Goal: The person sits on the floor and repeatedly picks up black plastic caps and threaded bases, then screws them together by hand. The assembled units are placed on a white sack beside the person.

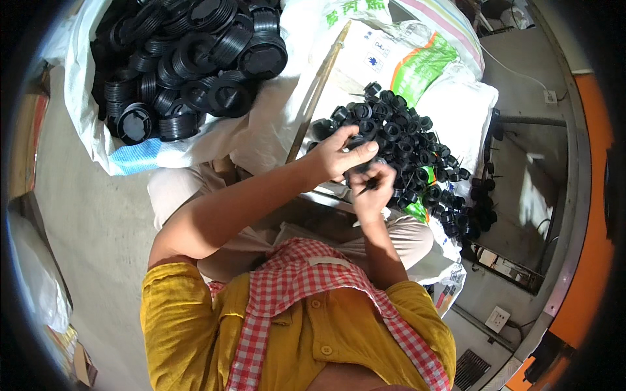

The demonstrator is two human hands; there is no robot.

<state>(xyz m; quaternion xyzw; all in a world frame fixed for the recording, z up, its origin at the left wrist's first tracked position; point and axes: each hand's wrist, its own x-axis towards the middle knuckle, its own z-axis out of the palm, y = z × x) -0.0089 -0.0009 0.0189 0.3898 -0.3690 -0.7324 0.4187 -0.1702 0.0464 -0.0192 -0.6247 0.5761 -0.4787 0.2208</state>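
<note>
Over my lap, my left hand (342,155) has its grip closed on a small black round plastic part (359,140), fingers curled over its top. Just beneath, my right hand (372,189) pinches a thin dark pin (363,189), touching the left. Beside them lies a heap of small black plastic caps (417,156) on a white woven sack (450,98). Farther left, an open white bag (85,117) holds large black ribbed discs (189,58).

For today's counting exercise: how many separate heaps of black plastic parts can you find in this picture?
2. A heap of large ribbed caps lies in the white sack at upper left; a heap of small caps lies beyond both hands, right of centre. Others may be hidden.
</note>
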